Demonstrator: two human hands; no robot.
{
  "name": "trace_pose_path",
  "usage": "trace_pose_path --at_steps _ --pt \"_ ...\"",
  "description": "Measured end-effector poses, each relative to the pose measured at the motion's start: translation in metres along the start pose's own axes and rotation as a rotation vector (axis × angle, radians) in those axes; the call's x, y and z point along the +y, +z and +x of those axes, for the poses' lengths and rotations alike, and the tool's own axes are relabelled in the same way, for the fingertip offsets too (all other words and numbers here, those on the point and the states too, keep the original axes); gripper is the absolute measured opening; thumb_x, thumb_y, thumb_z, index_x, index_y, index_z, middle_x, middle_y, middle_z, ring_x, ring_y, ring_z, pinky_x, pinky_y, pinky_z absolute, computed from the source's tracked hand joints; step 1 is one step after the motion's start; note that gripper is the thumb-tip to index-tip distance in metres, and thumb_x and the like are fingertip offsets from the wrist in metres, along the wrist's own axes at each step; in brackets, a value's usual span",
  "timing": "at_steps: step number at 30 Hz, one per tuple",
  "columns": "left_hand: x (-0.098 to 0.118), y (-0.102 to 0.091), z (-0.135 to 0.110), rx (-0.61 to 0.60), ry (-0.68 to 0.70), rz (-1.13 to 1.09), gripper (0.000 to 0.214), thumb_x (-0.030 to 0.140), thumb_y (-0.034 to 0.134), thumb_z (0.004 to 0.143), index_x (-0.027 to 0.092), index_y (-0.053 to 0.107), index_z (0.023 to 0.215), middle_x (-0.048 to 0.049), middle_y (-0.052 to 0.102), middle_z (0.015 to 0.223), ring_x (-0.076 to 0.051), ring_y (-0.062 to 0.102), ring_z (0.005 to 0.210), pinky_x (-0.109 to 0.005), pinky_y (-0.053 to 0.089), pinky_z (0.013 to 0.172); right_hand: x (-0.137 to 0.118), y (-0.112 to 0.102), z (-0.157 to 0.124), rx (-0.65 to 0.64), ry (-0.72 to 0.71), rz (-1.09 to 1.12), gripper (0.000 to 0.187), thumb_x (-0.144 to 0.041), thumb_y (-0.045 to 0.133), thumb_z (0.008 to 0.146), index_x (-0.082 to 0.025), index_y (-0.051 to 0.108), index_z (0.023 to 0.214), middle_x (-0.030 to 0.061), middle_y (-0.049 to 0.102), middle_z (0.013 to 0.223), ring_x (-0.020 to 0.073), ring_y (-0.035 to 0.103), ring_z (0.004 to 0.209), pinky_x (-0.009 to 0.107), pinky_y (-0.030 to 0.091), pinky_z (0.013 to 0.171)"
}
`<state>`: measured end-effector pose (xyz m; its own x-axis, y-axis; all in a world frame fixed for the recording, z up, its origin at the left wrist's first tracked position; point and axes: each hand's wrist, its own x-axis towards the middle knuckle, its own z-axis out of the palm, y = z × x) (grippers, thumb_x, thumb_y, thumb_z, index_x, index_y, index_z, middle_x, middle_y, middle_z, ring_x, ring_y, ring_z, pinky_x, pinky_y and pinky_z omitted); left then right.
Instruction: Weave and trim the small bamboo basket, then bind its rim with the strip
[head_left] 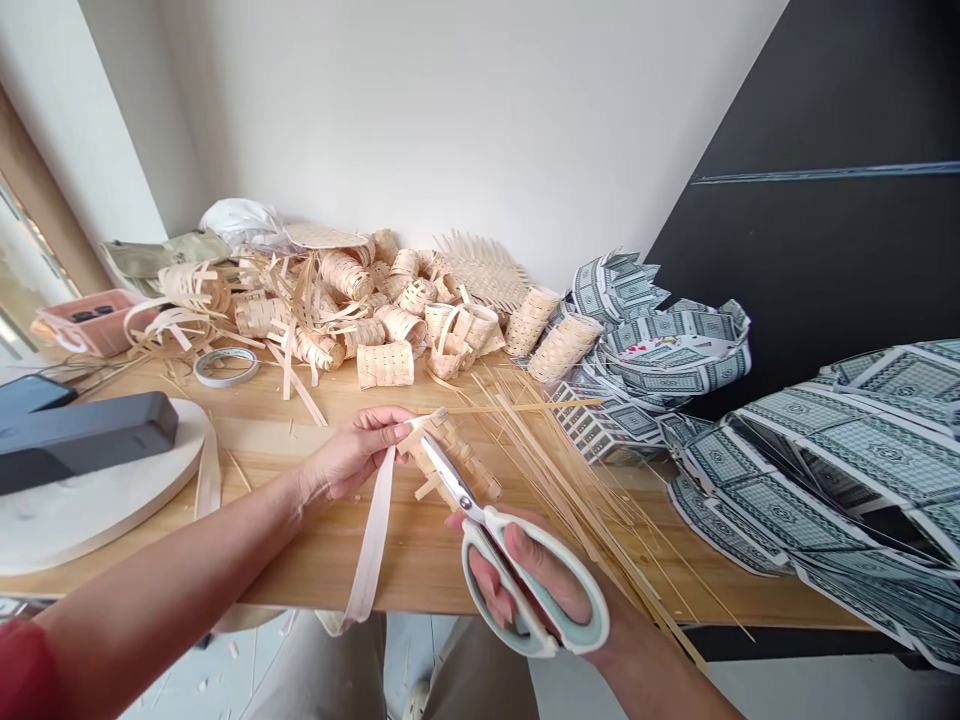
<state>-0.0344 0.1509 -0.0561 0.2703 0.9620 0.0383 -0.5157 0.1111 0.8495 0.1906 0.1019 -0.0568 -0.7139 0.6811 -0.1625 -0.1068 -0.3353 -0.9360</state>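
Observation:
My left hand [358, 450] pinches a small woven strip piece [457, 455] and a pale flat strip [375, 530] that hangs down over the table's front edge. My right hand [525, 580] grips white-handled scissors [517, 570] with fingers through the loops. The metal blades [442, 465] are parted at the end of the strip, right beside my left fingertips. Loose thin sticks [570, 480] lie fanned out on the wooden table [300, 560] just right of both hands.
A heap of small woven baskets [375, 310] fills the back. A tape roll [226, 366] lies left. A black box [82, 438] rests on a round white board [90, 500]. Folded playing-card pieces [810, 450] cover the right side.

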Motion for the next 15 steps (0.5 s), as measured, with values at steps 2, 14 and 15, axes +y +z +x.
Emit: trace_pose_path --at_steps 2,14,15 --pt "0.001 -0.001 -0.001 0.019 0.001 0.042 0.023 0.028 0.079 0.06 0.013 0.07 0.075 0.0011 0.062 0.065 -0.005 0.05 0.056 -0.014 0.038 0.051 0.004 0.0 0.0 -0.015 -0.013 0.035 0.051 -0.062 0.056 0.073 -0.02 0.06 0.102 -0.0017 0.052 0.061 0.0068 0.043 0.043 0.02 0.035 0.041" --pt "0.006 0.002 -0.004 -0.139 0.009 0.132 0.026 0.028 0.081 0.055 0.014 0.071 0.074 0.0 0.063 0.065 -0.007 0.051 0.059 -0.018 0.039 0.058 0.002 -0.011 -0.015 -0.045 0.005 0.027 0.05 -0.06 0.05 0.078 -0.022 0.058 0.11 -0.0005 0.052 0.061 0.0062 0.043 0.041 0.018 0.036 0.04" --pt "0.004 0.002 -0.004 -0.141 -0.003 0.129 0.026 0.028 0.081 0.055 0.014 0.071 0.074 -0.0001 0.063 0.065 -0.007 0.051 0.059 -0.018 0.039 0.058 0.002 -0.01 -0.016 -0.039 0.008 0.029 0.051 -0.06 0.051 0.078 -0.021 0.058 0.11 -0.0003 0.052 0.061 0.006 0.043 0.041 0.017 0.036 0.04"
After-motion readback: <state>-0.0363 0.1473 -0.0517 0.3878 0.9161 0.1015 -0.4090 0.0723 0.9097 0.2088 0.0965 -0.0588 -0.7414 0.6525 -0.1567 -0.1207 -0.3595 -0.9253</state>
